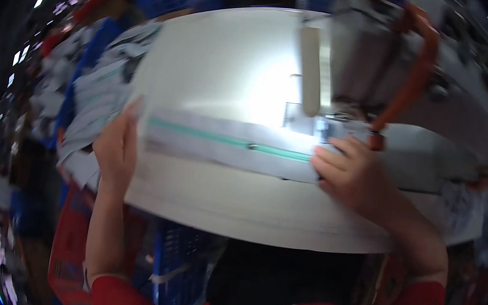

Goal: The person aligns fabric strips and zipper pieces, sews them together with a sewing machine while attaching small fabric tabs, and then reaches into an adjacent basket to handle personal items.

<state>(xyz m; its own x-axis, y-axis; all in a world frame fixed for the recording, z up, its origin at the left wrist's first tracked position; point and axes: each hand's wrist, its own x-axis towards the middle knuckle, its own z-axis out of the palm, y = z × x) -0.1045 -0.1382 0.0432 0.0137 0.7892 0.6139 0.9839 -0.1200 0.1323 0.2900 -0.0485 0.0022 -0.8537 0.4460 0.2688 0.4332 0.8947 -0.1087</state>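
Observation:
A pale fabric strip with a green zipper [210,136] lies lengthwise across the white table. A small metal zipper slider [251,147] sits near its middle. My right hand [353,174] is at the strip's right end, fingers bent and pressed together on it, just in front of the sewing machine's [344,117] lit needle area. My left hand [117,147] is at the table's left edge, close to the strip's left end. Its fingers are smeared by motion, and whether they touch the fabric cannot be made out.
The white table [203,196] curves round the machine. An orange curved part [423,58] rises at the upper right. Left of the table, a blue bin [74,88] holds piled pale fabric pieces [103,91]. Blue [180,260] and red crates [67,253] stand below the front edge.

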